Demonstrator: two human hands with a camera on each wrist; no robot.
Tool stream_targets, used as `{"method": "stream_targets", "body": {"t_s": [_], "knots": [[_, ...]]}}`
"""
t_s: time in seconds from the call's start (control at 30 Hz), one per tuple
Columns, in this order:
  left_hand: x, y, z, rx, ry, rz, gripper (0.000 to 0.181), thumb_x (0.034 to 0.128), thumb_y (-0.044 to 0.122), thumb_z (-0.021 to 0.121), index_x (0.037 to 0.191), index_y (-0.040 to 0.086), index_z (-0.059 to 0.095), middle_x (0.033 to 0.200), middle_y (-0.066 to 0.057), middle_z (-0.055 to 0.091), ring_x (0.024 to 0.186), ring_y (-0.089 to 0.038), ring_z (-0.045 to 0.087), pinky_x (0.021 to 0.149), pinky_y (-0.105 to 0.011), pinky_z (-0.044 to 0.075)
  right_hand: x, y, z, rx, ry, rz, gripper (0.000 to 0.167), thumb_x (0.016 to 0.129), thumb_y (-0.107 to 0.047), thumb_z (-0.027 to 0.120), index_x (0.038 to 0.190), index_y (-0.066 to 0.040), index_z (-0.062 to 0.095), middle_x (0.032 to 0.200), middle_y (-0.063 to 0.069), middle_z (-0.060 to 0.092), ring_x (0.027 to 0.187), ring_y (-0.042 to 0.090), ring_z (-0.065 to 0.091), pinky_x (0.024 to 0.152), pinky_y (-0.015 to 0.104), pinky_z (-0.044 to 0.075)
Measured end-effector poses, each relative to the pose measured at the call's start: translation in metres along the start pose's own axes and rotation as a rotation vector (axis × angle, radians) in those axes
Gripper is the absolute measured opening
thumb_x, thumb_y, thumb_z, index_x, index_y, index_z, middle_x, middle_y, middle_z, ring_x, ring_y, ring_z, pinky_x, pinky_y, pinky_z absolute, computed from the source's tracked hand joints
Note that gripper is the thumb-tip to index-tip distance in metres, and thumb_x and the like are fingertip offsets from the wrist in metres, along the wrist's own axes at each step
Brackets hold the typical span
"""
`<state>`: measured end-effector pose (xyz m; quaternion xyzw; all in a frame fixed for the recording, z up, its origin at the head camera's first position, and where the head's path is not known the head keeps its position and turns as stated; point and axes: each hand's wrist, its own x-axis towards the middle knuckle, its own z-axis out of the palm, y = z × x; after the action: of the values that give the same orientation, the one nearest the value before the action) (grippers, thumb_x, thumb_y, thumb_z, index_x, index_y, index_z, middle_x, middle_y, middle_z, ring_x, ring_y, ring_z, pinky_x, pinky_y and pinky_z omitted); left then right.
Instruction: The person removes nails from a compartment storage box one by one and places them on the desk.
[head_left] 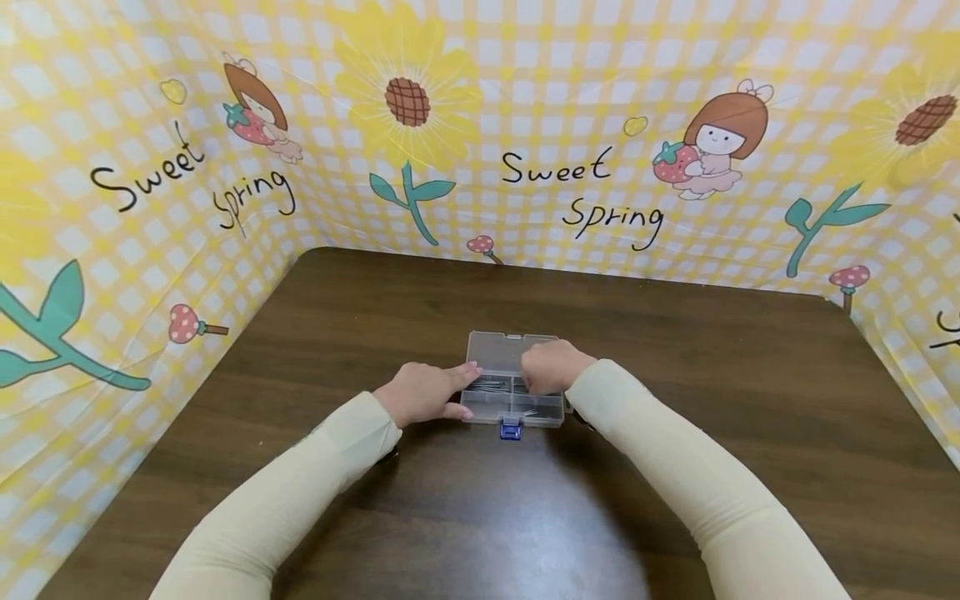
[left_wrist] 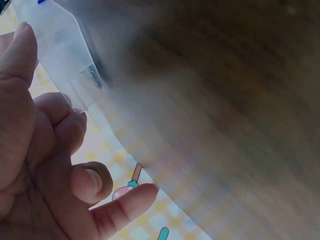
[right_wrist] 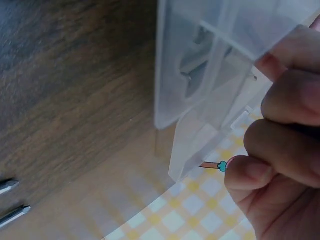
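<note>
A clear plastic compartment box with a blue latch sits on the table, its lid raised at the back. Thin dark metal pins lie in its back left compartment, and a few light slender pieces in the front right one. My left hand grips the box's left end between thumb and index finger. The right hand reaches down into the back right compartment with fingers curled; its thumb and index tips are hidden, so anything between them cannot be made out.
In the right wrist view, two pointed metal pieces lie on the brown wooden table, to the right of the box. A yellow checked cloth with printed flowers stands around the table's back and sides.
</note>
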<state>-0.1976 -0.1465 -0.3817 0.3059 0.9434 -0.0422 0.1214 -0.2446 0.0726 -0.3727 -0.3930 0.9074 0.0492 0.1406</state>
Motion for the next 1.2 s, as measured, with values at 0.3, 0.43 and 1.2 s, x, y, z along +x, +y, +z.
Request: {"method": "stream_targets", "body": {"t_s": [0.3,0.43,1.2], "knots": [[0.001,0.001,-0.003,-0.018,-0.009,-0.002,0.075,0.0876,0.055,0.056,0.149,0.016,0.037,0.152,0.001,0.034,0.045,-0.016,0.040,0.049,-0.030,0.038,0.002,0.004,-0.008,0.063,-0.090,-0.009,0.045,0.084,0.001,0.053,0.049,-0.018,0.033,0.051,-0.006,0.021,0.048,0.009,0.018,0.047,0.026,0.021],[0.001,0.001,-0.007,-0.015,-0.012,-0.024,0.075,0.0873,0.055,0.057,0.149,0.017,0.038,0.151,0.000,0.035,0.067,-0.021,0.063,0.061,-0.034,0.049,0.005,0.005,-0.012,0.064,-0.094,-0.055,0.043,0.083,0.001,0.054,0.050,-0.018,0.033,0.052,-0.006,0.024,0.049,0.009,0.021,0.049,0.025,0.023],[-0.001,0.000,-0.001,-0.081,0.004,0.002,0.074,0.0877,0.053,0.058,0.149,0.017,0.038,0.152,0.000,0.035,0.091,-0.025,0.067,0.067,-0.036,0.049,-0.001,0.016,-0.015,0.229,-0.117,-0.149,0.041,0.080,0.004,0.053,0.052,-0.018,0.032,0.053,-0.007,0.024,0.051,0.008,0.023,0.054,0.022,0.025]]}}
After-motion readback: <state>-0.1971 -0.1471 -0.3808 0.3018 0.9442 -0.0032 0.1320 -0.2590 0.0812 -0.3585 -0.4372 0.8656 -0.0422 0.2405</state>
